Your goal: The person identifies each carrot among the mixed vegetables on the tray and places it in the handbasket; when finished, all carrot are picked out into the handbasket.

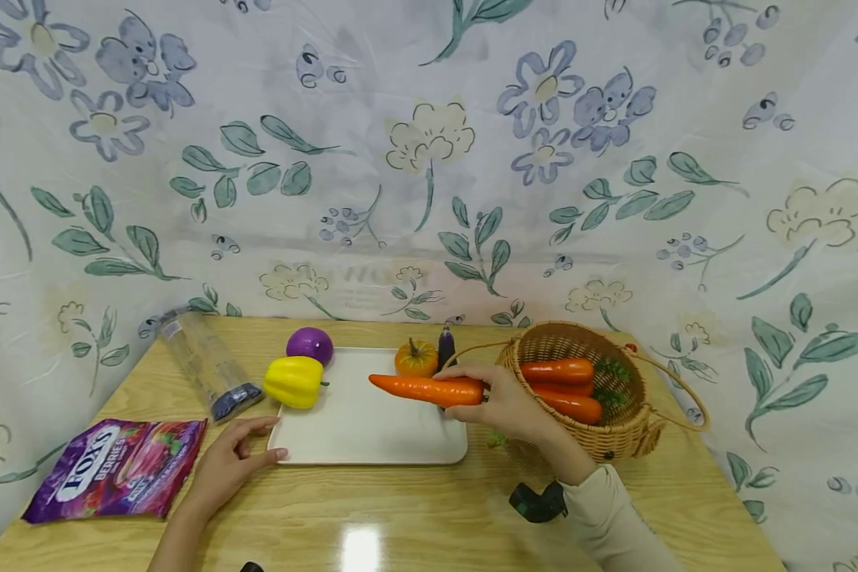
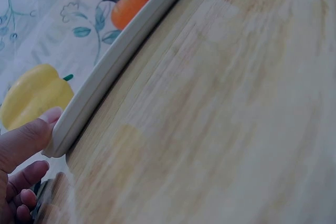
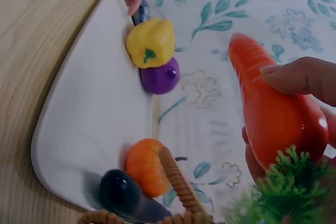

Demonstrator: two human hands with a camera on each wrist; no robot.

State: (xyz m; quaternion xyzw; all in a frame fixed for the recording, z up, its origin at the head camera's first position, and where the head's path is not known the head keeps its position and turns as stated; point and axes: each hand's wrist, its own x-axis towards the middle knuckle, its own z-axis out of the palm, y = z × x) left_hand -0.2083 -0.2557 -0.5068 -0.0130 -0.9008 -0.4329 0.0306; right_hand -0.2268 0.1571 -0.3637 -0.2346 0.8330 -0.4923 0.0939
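Observation:
My right hand (image 1: 496, 401) grips an orange toy carrot (image 1: 422, 388) by its thick end, above the right part of a white tray (image 1: 372, 437). Green leaves (image 3: 299, 182) show at that end in the right wrist view. My left hand (image 1: 232, 465) rests at the tray's front left corner, its thumb touching the rim (image 2: 65, 129) and its other fingers loosely bent. A yellow bell pepper (image 1: 295, 381) and a round purple vegetable (image 1: 310, 346) sit at the tray's left side. Toward the back right are a small orange pumpkin (image 1: 416, 359) and a dark eggplant (image 1: 446, 346), partly hidden by my right hand.
A wicker basket (image 1: 622, 437) tilts toward me on the right, with several carrots (image 1: 559, 371) inside and its handle reaching near the eggplant. On the left lie a purple Fox's Berries bag (image 1: 117, 469) and a clear cylindrical container (image 1: 203, 357). Floral cloth (image 1: 372, 183) hangs behind the wooden table (image 1: 293, 516).

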